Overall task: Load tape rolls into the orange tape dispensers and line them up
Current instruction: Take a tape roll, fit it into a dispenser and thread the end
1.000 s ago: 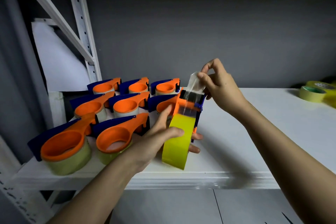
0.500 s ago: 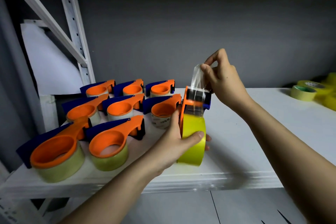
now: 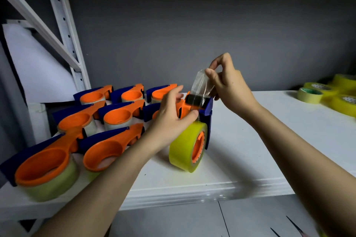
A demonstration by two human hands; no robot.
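An orange and blue tape dispenser [image 3: 207, 113] stands on edge on the white shelf [image 3: 250, 159], with a yellow-green tape roll [image 3: 185, 145] mounted on its orange hub. My left hand [image 3: 171, 115] grips the dispenser's orange neck just above the roll. My right hand [image 3: 229, 84] pinches the clear tape end [image 3: 201, 84] and holds it up over the dispenser's black cutter head. Several loaded orange dispensers [image 3: 115, 117] lie flat in rows to the left.
Loose yellow tape rolls [image 3: 327, 94] lie at the shelf's far right. A white metal rack upright and diagonal brace [image 3: 63, 25] rise at the back left. The shelf's front edge [image 3: 192, 194] runs just below the dispensers.
My left hand slid from the tape roll up to the dispenser's neck. The dispenser turned so the roll's orange hub faces me. My right hand keeps hold of the tape end.
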